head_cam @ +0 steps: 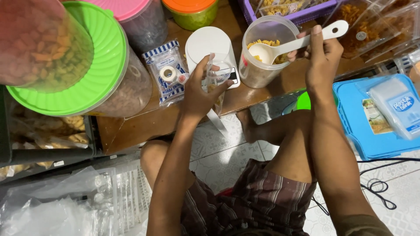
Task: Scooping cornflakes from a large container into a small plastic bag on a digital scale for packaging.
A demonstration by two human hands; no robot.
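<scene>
My left hand pinches a small clear pouch upright over the white scale, fingers closed on its mouth. My right hand grips the white spoon, bowl inside the clear tub of yellow snack. Best keep the pouch mouth open and scoop small. Crowding the desk: green-lidded jar left, pouch packet beside the scale, blue lid right.

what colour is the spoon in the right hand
White; the spoon in the right hand shows clearly in the head view.
</scene>
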